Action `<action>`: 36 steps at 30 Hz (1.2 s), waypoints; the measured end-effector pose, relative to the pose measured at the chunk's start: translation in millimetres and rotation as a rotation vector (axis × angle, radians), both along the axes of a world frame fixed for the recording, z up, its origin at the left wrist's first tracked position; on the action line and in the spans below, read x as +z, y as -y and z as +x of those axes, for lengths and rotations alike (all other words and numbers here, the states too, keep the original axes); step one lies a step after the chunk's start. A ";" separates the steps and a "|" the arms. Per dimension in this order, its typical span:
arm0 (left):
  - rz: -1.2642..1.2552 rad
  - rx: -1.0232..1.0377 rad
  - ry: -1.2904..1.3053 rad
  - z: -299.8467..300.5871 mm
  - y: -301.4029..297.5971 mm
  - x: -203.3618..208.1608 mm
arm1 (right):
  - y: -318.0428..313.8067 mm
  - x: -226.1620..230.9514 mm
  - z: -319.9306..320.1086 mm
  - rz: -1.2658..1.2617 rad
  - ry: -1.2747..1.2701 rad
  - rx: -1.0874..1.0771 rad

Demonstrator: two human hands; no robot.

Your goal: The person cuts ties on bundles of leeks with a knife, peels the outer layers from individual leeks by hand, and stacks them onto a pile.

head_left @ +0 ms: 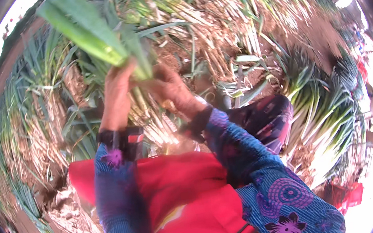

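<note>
A long green onion (90,37), its broad leaves pointing up and to the far left, is held in front of me. My left hand (119,83) is closed around it where the leaves meet the stalk. Beside it, my right hand (170,87) is bent against the same plant with its fingers curled in; motion smears the fingertips. Below the hands, a clump of pale onion stalks with roots (152,120) lies close to my lap. I cannot make out whether the held onion is one plant or a few together.
Piles of green onions (40,124) line the left, and more (212,17) cover the far side. Cleaner white-stalked onions (320,136) lie to the right. Loose leaves (250,93) litter the brown soil (312,47). A red apron (182,177) covers my lap; my knee (272,118) juts out right.
</note>
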State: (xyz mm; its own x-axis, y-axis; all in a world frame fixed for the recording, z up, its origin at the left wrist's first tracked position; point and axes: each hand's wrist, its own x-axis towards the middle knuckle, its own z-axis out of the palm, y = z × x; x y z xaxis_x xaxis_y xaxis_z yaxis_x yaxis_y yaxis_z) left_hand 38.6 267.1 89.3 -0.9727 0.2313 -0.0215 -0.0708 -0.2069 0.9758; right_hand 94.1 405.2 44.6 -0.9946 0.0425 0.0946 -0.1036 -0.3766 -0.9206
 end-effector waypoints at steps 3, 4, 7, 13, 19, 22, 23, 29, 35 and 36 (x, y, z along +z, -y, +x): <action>0.026 0.043 0.137 5.9 2.7 -15.9 | 4.5 -9.4 4.2 -0.040 0.094 -0.056; 0.036 0.053 0.154 4.2 7.8 -26.5 | 4.8 -5.8 11.9 0.011 0.032 -0.064; 0.102 -0.003 0.225 1.7 23.1 -41.0 | 1.4 -8.2 7.8 0.063 0.174 0.008; 0.211 0.053 0.222 6.0 22.6 -40.5 | 14.9 -27.8 10.2 -0.038 0.004 -0.166; 0.375 0.309 0.076 -15.9 -9.5 -54.9 | 13.5 -38.1 9.4 -0.221 0.158 -0.231; 0.394 0.663 0.099 -21.3 -18.8 -49.0 | 3.9 -50.5 11.9 -0.353 0.245 -0.321; 0.352 0.760 0.104 -26.5 -1.7 -50.7 | 11.9 -26.8 15.8 -0.428 0.568 -0.465; 0.300 1.008 0.257 -39.1 59.4 -47.0 | -43.4 -62.2 16.6 -0.575 0.715 -0.241; 0.344 0.773 0.076 -45.2 173.2 -30.5 | -252.2 -167.4 26.5 1.097 0.255 -0.592; 0.398 0.721 0.179 -36.7 161.8 -17.7 | -286.4 -161.8 38.4 1.293 0.438 -0.602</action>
State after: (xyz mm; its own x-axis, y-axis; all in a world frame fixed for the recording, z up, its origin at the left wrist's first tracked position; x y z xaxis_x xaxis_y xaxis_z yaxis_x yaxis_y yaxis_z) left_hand 1.9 105.2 71.6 -0.8745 -0.4227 -0.2377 0.0642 -0.5867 0.8073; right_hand 132.5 691.5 -117.2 -0.8175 0.5686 0.0920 0.4229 0.7010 -0.5743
